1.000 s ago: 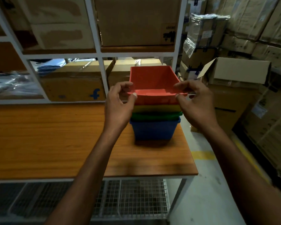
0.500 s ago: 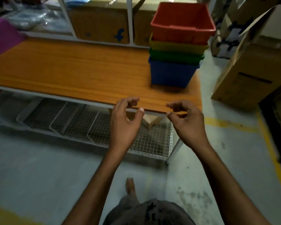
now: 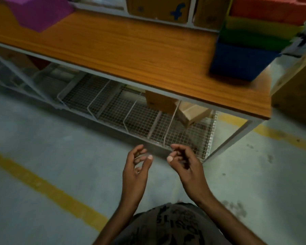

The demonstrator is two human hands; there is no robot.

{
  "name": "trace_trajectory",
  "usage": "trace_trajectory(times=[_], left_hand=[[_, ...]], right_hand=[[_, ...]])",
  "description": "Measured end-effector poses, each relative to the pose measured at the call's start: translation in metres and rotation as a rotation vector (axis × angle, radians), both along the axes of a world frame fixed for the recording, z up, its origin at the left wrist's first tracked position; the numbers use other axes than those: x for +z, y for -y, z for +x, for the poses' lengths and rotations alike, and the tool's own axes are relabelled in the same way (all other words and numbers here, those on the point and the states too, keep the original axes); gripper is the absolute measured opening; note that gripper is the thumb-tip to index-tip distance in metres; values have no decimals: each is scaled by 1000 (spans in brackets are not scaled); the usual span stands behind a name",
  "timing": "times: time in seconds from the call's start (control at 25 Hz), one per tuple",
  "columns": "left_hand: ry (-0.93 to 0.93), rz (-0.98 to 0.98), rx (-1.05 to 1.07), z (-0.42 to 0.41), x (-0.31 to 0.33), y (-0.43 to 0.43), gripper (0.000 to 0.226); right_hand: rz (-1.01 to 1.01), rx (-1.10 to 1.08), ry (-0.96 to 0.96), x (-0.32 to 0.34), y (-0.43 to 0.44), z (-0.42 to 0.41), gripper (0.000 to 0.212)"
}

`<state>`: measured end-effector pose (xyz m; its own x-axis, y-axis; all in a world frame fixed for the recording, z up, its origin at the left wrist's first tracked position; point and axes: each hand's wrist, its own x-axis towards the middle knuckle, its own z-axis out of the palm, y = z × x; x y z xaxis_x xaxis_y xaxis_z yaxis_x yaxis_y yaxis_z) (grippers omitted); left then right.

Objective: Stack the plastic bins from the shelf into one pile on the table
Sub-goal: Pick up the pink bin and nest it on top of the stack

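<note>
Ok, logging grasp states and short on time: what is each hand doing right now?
Left hand: open, fingers loosely curled, holding nothing.
Right hand: open, fingers loosely curled, holding nothing.

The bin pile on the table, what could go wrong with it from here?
The pile stands near the right end of the table, so a knock might tip it off. The purple bin sits far left; carrying it across could bump the pile. Both the left hand and right hand are empty.
</note>
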<state>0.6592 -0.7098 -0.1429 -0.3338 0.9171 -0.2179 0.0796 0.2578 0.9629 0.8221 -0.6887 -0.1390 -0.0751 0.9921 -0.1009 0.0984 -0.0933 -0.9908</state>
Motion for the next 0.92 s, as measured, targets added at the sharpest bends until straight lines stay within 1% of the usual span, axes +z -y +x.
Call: trace_trajectory(times=[0.08, 0.24, 0.32, 0.44, 0.6, 0.76, 0.92], left_hand=[[12, -34, 20, -37, -7, 18, 29], [53, -90, 57, -126, -14, 40, 20], [58, -85, 93, -176, -13, 44, 19], [24, -26, 196, -253, -6, 47, 20], [17, 4, 313, -333, -3, 33, 21], [55, -22, 383, -398, -15, 4, 20], [55, -64, 466, -473, -25, -40, 18]], right_hand=[[-35, 58, -12, -6, 8, -36, 37], [-119, 168, -62, -13, 16, -127, 32], [-126, 198, -66, -16, 15, -176, 29], [-95, 242, -60, -15, 8, -252, 27], [-32, 275, -33, -10, -20, -335, 30], [-45, 300, -38, -21, -60, -409, 33], [-57, 402, -9, -43, -117, -492, 22]])
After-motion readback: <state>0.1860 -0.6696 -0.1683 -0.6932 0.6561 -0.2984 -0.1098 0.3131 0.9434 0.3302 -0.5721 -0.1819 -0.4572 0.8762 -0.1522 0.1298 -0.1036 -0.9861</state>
